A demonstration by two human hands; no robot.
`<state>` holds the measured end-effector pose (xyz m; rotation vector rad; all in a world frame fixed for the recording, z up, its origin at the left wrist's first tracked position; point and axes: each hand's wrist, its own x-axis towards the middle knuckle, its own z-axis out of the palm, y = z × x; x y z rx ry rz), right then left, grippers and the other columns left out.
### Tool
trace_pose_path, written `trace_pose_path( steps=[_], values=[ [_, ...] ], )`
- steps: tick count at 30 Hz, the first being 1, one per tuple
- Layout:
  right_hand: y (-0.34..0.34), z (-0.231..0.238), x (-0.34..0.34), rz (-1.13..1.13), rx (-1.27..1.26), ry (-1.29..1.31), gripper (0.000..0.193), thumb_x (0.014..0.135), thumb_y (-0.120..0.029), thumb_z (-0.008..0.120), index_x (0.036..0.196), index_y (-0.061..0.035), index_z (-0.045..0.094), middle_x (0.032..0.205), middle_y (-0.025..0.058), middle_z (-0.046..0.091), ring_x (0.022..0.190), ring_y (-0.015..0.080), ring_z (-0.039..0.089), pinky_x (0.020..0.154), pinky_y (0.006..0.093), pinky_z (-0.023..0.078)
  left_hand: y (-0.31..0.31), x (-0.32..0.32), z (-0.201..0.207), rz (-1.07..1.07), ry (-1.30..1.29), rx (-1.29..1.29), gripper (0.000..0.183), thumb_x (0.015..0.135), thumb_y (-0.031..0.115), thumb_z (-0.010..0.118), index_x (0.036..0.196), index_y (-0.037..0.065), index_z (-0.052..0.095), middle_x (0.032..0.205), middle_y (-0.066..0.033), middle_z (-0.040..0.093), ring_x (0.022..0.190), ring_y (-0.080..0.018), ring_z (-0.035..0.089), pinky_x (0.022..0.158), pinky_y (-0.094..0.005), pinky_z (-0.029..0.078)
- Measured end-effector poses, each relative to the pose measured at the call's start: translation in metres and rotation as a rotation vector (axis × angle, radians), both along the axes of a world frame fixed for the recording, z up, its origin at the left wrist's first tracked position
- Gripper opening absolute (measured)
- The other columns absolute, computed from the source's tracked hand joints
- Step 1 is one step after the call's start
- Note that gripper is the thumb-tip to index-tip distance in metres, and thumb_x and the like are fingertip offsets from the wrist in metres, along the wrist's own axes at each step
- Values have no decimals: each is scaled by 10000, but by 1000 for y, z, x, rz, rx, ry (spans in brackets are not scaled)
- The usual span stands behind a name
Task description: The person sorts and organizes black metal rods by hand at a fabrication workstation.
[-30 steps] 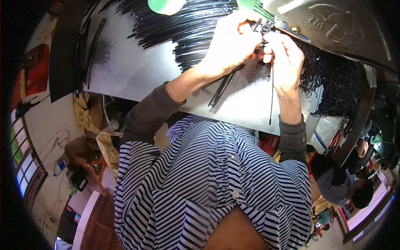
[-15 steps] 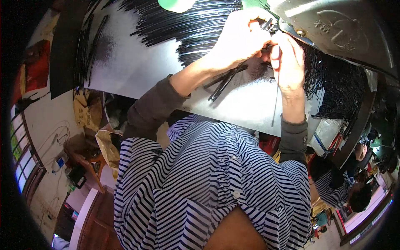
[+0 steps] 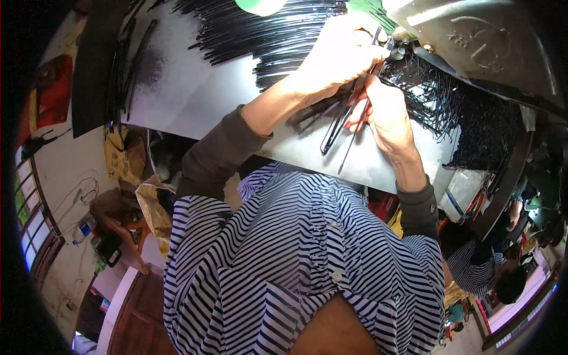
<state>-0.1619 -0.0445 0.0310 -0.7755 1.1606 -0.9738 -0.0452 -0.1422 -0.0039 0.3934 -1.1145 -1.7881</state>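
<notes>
Under bright light, my left hand (image 3: 343,59) is closed round a long, narrow black strip (image 3: 336,130) that slants down toward the near edge of the pale work surface. My right hand (image 3: 387,115), just below and to the right, has its fingers closed on a thin dark rod (image 3: 350,151) pointing down and left. Its fingertips are close to the strip; whether they grip it too I cannot tell. A dense row of similar black strips (image 3: 254,35) lies beyond my left wrist. Glare hides detail on my left fingers.
A large dark metal housing (image 3: 473,38) rises at the upper right, beside my hands. Beneath it lies a heap of black cut pieces (image 3: 485,130). A pale tray (image 3: 464,192) with tools sits at the right edge. Another person (image 3: 473,266) is at the far right.
My right hand has moved down and left, away from the left fingertips, and its rod now tilts left. The black strip hangs at a steeper slant below my left hand.
</notes>
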Motion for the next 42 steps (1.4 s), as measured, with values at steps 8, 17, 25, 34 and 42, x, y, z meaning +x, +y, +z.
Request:
trace_pose_path(
  steps=[8,17,25,34,42],
  values=[
    [-6,0,-1,-70,-24,-112,436,1022,-313,430,831,41,596,632,110,637,491,180,642,437,238,503,-16,-2,-17,106,-115,-597,143,817,105,695,919,24,635,796,-50,609,748,-149,608,663,-296,492],
    [-12,3,-9,-55,-7,-6,445,1017,-319,445,801,32,614,592,102,631,473,173,628,433,236,489,-10,-2,14,-31,-264,-38,156,861,54,644,1006,0,621,862,-56,632,728,-116,574,622,-246,477],
    [-7,1,-11,-32,-81,-163,517,973,-312,541,1289,83,431,722,96,590,544,157,604,503,269,537,-3,-5,32,319,-552,-354,171,868,106,630,999,0,597,855,-86,587,732,-169,561,639,-307,474],
    [-9,-5,-13,-7,1,-215,696,947,-364,574,1383,112,315,748,94,562,551,144,589,565,296,575,-4,-1,49,200,-569,-239,208,877,170,622,988,-2,579,797,-117,563,692,-207,544,607,-349,455],
    [-3,2,-20,31,-63,-84,449,1015,-340,454,952,62,643,655,105,644,531,168,638,488,251,524,-7,4,34,133,-361,-261,198,902,121,616,1065,10,602,884,-61,624,736,-144,578,609,-282,492]
  ],
)
